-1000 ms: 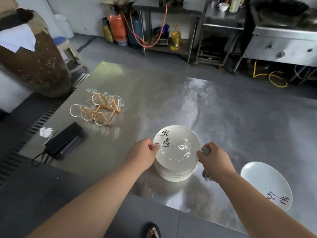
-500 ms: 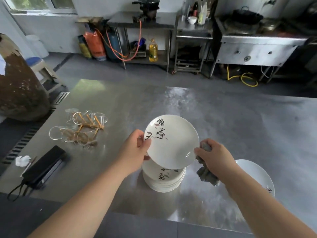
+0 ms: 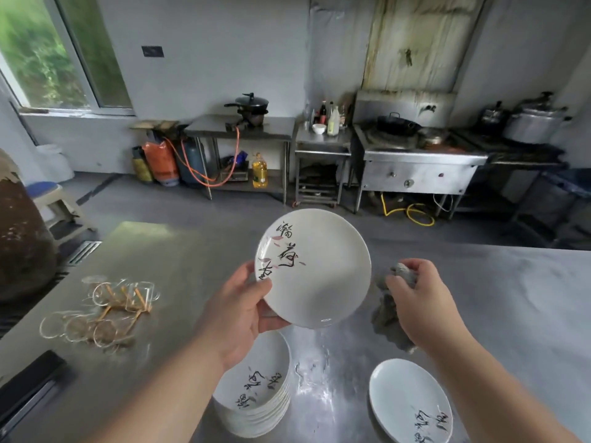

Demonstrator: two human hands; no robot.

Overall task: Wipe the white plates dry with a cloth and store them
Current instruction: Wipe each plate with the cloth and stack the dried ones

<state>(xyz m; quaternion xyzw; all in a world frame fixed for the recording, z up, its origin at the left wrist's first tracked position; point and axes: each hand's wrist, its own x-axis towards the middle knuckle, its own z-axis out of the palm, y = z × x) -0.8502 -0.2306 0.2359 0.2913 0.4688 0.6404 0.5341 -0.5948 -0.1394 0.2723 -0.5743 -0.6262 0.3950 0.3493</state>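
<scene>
While your left hand (image 3: pixel 236 318) pinches plate (image 3: pixel 319 270) by its left rim at frame centre, right hand (image 3: pixel 422 302) clutches grey cloth (image 3: pixel 385 310) just right of it, apart from plate. Head view: bring cloth onto face, wipe in circles, turn plate, do back. Stack (image 3: pixel 256 407) bottom centre; lone plate (image 3: pixel 409 401) bottom right, likely dried pile.

- Just one cam, worn on the head, looking forward and down along both forearms.
- Close in: left hand (image 3: pixel 236 311) and right hand (image 3: pixel 422 302) sit mid-frame, plate (image 3: pixel 315 266) in the left fingers, cloth (image 3: pixel 385 310) in the right ones.
- Past the fingertips it faces across the table (image 3: pixel 192 251) toward the stove (image 3: pixel 415 167).
</scene>
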